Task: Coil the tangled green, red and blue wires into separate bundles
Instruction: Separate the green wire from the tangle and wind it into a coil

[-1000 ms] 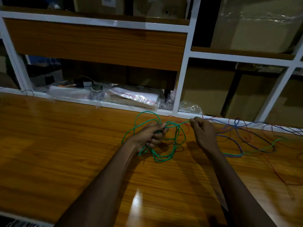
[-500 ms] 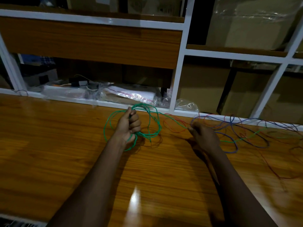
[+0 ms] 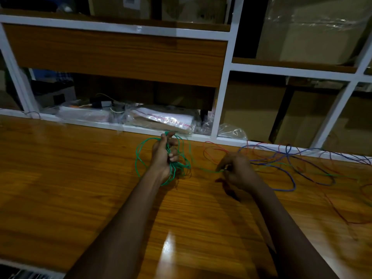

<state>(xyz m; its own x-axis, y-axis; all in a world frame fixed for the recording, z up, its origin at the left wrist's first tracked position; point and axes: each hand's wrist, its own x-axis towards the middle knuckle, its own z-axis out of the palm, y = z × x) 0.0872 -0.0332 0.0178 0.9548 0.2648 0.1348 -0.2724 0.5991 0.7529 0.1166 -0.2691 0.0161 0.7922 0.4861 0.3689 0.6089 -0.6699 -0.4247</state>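
Observation:
My left hand [image 3: 164, 156] grips a bundle of green wire [image 3: 138, 158] loops, held upright just above the wooden table [image 3: 80, 188]. A single green strand runs from the bundle rightward into my right hand [image 3: 238, 171], whose curled fingers pinch it low over the table. Right of that hand lie the blue wire [image 3: 289, 189] and the red wire [image 3: 211, 144], tangled in loose loops together with the trailing end of the green one.
A white-framed shelf unit [image 3: 221, 93] stands along the table's far edge. Plastic bags [image 3: 161, 119] and small items sit in its lower left bay, cardboard boxes [image 3: 251, 109] in the right bays. Red strands trail toward the table's right side.
My left hand has stayed near the far edge with the green loops. My right hand has dropped lower and nearer to me, drawing the green strand out of the tangle.

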